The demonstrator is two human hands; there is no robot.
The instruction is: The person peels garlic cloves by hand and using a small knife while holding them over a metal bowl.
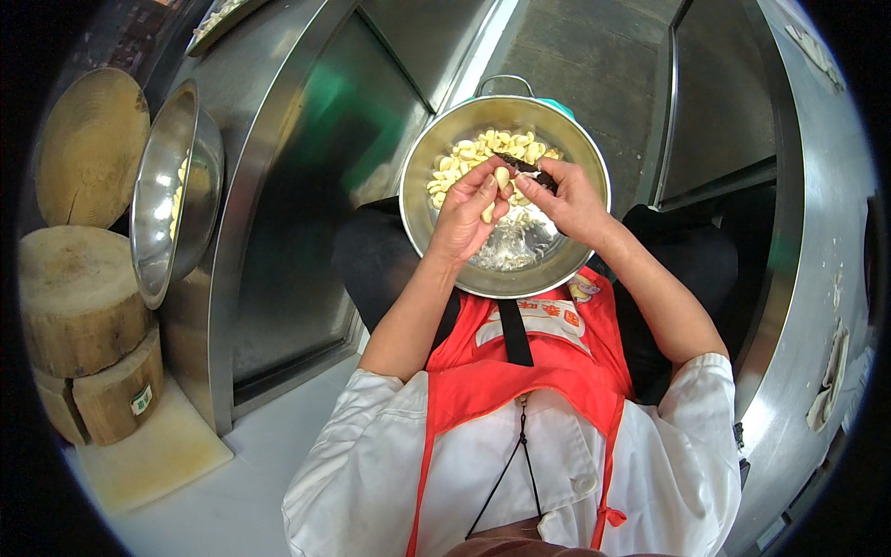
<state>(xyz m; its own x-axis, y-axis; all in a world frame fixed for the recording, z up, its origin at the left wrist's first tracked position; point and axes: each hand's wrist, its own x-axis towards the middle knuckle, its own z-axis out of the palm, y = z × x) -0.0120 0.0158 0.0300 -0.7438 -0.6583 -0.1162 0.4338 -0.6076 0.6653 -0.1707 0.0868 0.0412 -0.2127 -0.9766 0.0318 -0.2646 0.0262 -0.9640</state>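
A round metal pot (502, 284) with a loop handle rests on my lap. In its far part lie many peeled garlic cloves (452, 167); thin papery skins (515, 244) and some liquid or shine show in the near part. Over the pot, my left hand (470, 202) pinches a peeled garlic clove (502, 178) at the fingertips, and another clove shows lower, against its fingers. My right hand (571, 198) grips a small knife with a dark part (546, 182), just right of that clove. Fingers hide much of the knife.
On the left, a metal bowl (209, 174) with cloves stands on a steel counter beside round wooden chopping blocks (83, 299) and a pale cutting board (160, 445). A steel counter (800, 278) with cloths runs along the right. A tray (230, 24) lies at top left.
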